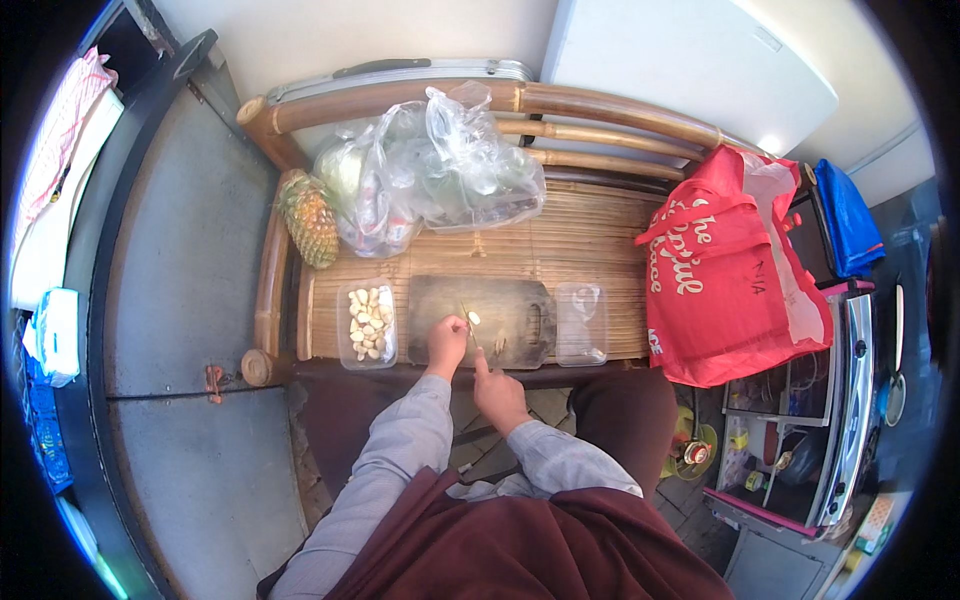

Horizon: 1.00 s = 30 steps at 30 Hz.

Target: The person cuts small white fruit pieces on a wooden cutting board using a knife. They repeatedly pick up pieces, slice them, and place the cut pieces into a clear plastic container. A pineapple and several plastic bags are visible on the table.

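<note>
My right hand (500, 396) grips a small knife (472, 334), its index finger stretched along the back of it. The thin blade points away from me over a worn wooden cutting board (435, 300). Against the blade's left side are the bent fingers of my left hand (448, 343); whether they pinch anything is hidden. One pale peeled garlic clove (473, 318) lies just right of the blade. Thin scraps (500, 346) rest near the board's front edge. Left of the board, a clear plastic container (345, 352) holds several peeled cloves (366, 315). Another clear container (581, 330), with a few small pieces inside, stands on the right.
Everything sits on a bamboo bench (622, 262). Behind the board are a pineapple (309, 225) and clear plastic bags (480, 180) of produce. A large red shopping bag (720, 300) bearing writing stands at the right. A grey metal cabinet (187, 240) flanks the left.
</note>
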Tool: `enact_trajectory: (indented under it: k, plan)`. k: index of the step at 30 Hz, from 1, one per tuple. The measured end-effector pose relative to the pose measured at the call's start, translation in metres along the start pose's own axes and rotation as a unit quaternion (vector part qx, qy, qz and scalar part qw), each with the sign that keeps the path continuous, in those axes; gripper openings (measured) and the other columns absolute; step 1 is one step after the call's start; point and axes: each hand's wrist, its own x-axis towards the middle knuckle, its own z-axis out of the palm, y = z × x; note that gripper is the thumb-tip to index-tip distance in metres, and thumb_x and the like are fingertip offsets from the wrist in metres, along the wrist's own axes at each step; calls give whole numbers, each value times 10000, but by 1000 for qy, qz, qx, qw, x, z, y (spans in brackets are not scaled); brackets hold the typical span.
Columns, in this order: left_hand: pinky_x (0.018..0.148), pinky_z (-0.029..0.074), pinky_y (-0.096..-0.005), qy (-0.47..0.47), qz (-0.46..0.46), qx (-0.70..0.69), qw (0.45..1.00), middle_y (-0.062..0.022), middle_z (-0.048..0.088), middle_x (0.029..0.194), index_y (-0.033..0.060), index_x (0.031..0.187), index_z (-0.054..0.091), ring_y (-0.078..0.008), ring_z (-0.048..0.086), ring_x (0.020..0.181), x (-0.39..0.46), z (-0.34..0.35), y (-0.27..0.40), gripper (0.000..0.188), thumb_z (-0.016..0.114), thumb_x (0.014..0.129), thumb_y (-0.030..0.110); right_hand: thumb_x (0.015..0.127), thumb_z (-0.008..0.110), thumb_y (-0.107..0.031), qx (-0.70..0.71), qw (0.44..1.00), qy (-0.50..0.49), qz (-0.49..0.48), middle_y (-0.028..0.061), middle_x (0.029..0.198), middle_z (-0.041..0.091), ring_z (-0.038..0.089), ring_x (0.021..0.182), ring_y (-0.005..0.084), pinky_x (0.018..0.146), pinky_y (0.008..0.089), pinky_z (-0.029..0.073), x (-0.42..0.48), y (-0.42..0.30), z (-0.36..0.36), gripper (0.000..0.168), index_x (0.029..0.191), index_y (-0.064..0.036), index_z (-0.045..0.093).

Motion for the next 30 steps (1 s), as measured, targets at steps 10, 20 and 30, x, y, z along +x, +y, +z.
enact_trajectory:
  k: [10,20,30]
  plan:
    - [615,475,-338,-15,-10,16,1000,-120,649,708,24,769,633,-231,632,660,-4,-4,12,39,623,746,54,884,448,-227,31,999,-36,-10,212,707,614,620,612,365,553,465,496,9,12,8,496,1340,-64,344]
    - [567,476,-281,-29,11,-33,999,-87,641,692,-7,785,613,-152,616,611,0,-2,4,24,589,781,-6,903,435,-233,77,996,-40,23,236,810,625,614,694,393,626,491,482,13,21,18,492,1353,-87,301]
    - [594,471,-308,-17,-14,-22,1000,-97,643,667,18,782,623,-182,629,619,0,-1,1,41,612,777,57,893,451,-244,55,998,-38,-2,214,743,627,616,665,384,604,485,485,2,12,-8,491,1340,-84,323]
